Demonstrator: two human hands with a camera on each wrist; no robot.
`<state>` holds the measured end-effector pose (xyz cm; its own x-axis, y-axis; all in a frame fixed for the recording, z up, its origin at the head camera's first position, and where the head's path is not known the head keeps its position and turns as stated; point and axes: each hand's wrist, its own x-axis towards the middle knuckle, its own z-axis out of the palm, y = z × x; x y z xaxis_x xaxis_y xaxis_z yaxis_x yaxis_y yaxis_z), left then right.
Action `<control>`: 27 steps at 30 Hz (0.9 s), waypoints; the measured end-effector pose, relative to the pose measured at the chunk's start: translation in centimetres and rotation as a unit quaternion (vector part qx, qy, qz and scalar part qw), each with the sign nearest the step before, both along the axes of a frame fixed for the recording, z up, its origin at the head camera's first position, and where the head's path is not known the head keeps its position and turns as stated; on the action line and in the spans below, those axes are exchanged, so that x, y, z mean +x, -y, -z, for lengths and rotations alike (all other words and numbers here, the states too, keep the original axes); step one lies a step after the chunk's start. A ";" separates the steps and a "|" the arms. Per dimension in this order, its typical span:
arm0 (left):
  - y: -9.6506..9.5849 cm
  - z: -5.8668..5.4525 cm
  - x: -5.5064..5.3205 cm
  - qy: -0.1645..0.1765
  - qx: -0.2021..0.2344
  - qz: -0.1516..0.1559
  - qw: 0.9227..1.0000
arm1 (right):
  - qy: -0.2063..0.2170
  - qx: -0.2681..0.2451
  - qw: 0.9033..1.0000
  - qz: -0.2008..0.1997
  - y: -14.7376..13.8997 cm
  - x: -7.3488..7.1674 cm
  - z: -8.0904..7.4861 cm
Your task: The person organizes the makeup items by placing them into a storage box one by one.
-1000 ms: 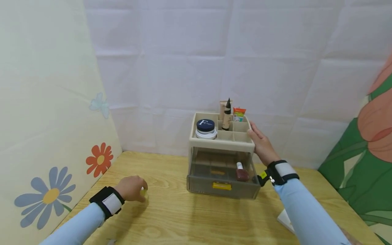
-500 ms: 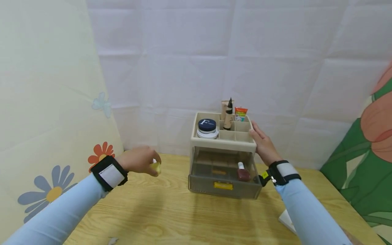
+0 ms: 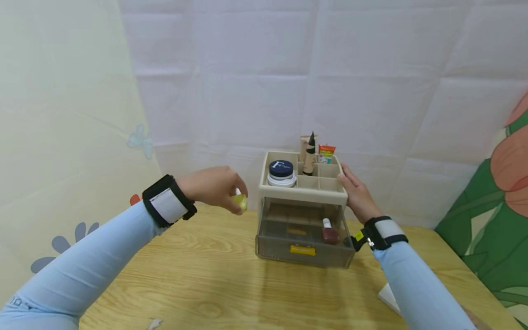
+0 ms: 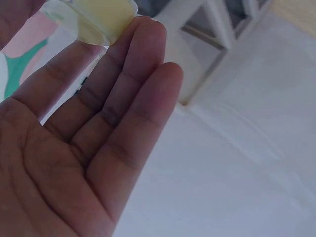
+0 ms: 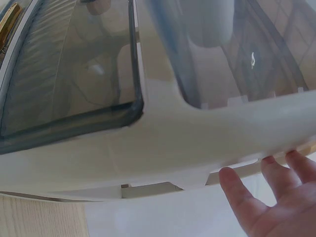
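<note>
I have the left hand (image 3: pixel 212 185) pinching a small, pale-yellow, clear-edged bottle (image 3: pixel 240 202) with a white cap, left of the beige organizer (image 3: pixel 303 195); my right hand (image 3: pixel 358 197), fingers extended, touches the organizer's right side.

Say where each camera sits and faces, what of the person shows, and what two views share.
Head: worn on the head, facing forward and down at the organizer and table; left hand, right hand and sleeves show.
Left wrist: on that wrist, looking past the palm and fingers at the yellow item.
Right wrist: on that wrist, facing the organizer close up; part of the right hand shows.
Head and left wrist both show the yellow item.
</note>
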<state>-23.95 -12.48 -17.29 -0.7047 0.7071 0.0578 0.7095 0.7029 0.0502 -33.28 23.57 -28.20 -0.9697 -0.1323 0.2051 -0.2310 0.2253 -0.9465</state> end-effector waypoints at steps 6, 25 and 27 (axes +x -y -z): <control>-3.1 -1.2 -0.1 0.002 -0.022 0.026 0.999 | -0.002 0.003 1.000 -0.002 -0.1 0.2 0.0; -9.6 0.5 -1.6 0.020 -0.068 0.055 0.996 | -0.011 -0.002 1.000 -0.008 0.6 0.1 0.1; -10.0 1.1 -1.8 0.023 -0.076 0.051 0.996 | -0.009 -0.002 1.000 -0.009 0.6 0.1 0.1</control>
